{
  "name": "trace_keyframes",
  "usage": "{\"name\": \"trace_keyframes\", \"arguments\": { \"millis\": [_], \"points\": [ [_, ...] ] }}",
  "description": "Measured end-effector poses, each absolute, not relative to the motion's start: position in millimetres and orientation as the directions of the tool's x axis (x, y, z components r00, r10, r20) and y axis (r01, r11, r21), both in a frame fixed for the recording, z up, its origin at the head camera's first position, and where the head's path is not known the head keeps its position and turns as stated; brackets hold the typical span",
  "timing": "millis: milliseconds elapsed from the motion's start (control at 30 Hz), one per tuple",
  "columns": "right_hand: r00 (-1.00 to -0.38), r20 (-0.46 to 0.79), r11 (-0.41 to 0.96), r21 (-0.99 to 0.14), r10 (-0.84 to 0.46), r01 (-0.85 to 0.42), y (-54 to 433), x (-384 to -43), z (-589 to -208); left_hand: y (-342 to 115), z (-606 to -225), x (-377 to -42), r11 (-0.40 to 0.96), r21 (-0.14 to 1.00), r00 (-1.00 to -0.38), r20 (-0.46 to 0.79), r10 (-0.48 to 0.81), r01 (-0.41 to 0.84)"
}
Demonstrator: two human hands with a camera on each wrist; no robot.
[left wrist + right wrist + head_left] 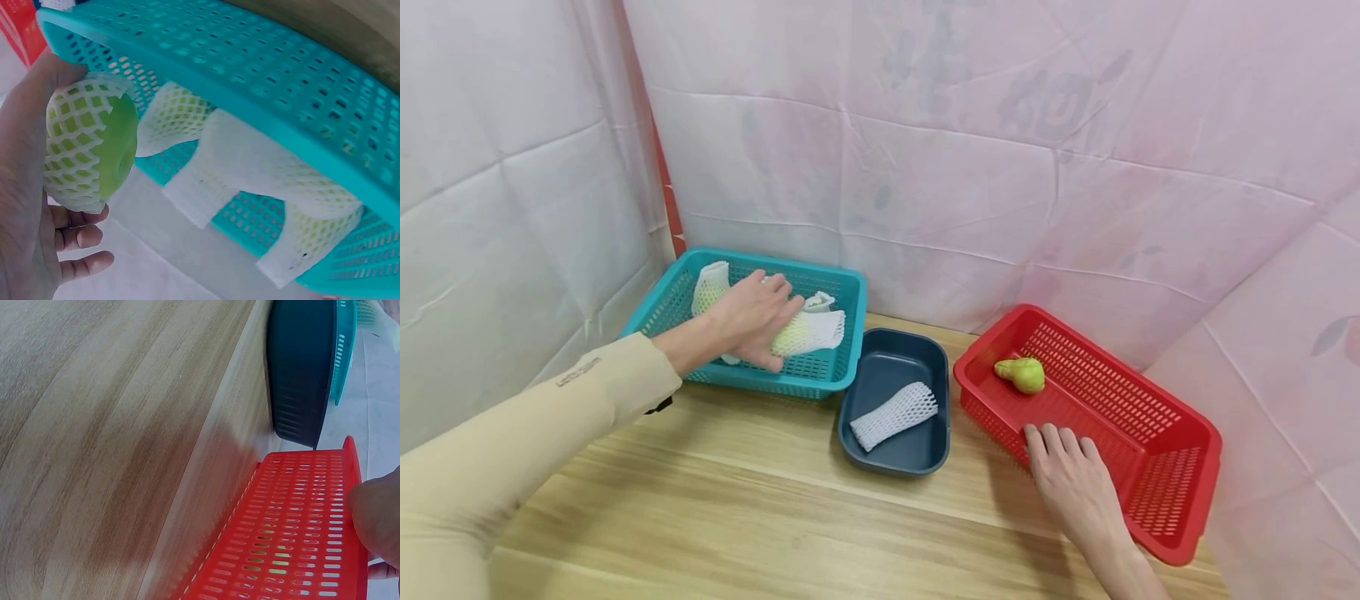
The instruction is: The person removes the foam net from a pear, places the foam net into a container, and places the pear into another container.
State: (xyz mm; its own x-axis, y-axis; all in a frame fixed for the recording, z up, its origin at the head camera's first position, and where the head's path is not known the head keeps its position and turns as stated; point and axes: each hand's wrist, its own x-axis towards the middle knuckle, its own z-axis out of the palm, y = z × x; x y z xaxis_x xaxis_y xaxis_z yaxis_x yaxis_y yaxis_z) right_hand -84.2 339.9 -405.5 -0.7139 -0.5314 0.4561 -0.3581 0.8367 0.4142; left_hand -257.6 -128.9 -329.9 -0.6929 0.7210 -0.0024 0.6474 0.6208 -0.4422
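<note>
Left hand point(25, 169) grips netted green fruit point(94, 144).

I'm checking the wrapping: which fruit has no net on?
The pear in the red basket is bare; the fruit in the left hand and those in the teal basket wear white nets.

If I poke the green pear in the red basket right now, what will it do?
The pear might roll in a curve, because one end is fat and the other narrow. The red basket would probably keep it in, since its walls rise all around. It could bruise, as its skin is uncovered.
</note>
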Motion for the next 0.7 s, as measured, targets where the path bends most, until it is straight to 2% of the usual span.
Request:
{"name": "trace_keyframes", "arguments": {
  "millis": [267,433,533,700],
  "points": [
    [-0.714,0.454,0.836,0.416,-0.533,-0.359,340.3,-84.8,-404.9,-117.8,-323.6,-238.9,0.605,-0.445,-0.657,0.046,0.752,0.661],
    [-0.724,0.443,0.837,0.412,-0.529,-0.360,342.1,-84.0,-405.4,-111.3,-322.9,-227.9,0.587,-0.463,-0.614,0.110,0.782,0.665],
    [-0.723,0.440,0.835,0.415,-0.532,-0.362,343.5,-83.9,-405.3,-106.5,-322.8,-219.5,0.588,-0.434,-0.593,0.141,0.793,0.683],
    [-0.717,0.441,0.830,0.418,-0.540,-0.368,344.2,-84.1,-405.4,-97.6,-325.7,-203.0,0.597,-0.373,-0.592,0.141,0.793,0.710]
  ]
}}
